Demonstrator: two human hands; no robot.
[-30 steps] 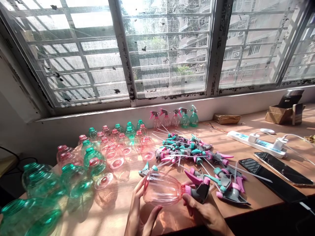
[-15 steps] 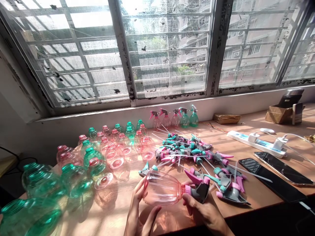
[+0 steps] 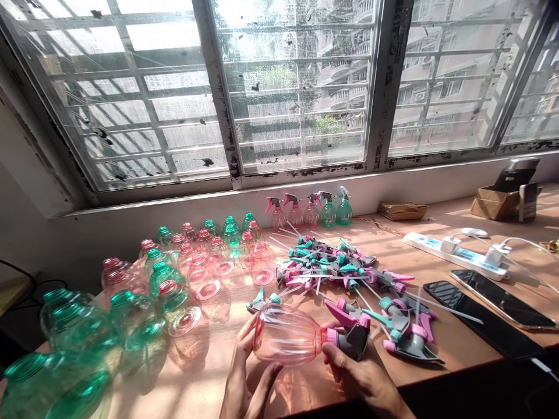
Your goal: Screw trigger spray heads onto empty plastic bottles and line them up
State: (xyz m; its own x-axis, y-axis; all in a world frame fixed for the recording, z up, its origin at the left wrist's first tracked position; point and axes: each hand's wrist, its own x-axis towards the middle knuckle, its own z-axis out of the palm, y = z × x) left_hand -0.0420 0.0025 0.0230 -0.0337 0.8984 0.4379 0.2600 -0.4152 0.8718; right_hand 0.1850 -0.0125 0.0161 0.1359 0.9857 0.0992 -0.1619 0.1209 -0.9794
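A clear pink spray bottle (image 3: 288,334) lies sideways between my hands, just above the wooden table (image 3: 463,221). My left hand (image 3: 247,378) wraps around its base end. My right hand (image 3: 364,381) grips the grey and pink trigger head (image 3: 351,337) sitting on the bottle's neck. A pile of loose pink and teal trigger heads (image 3: 345,273) with white dip tubes lies just beyond my hands.
Several empty pink and green bottles (image 3: 174,273) crowd the table's left side. Several finished spray bottles (image 3: 312,210) stand by the window wall. A power strip (image 3: 456,255), two phones (image 3: 498,305), a small box (image 3: 402,210) and a cardboard stand (image 3: 502,198) sit on the right.
The bottle has turned slightly in my hands and my left fingers have shifted on its base. Everything else is as before.
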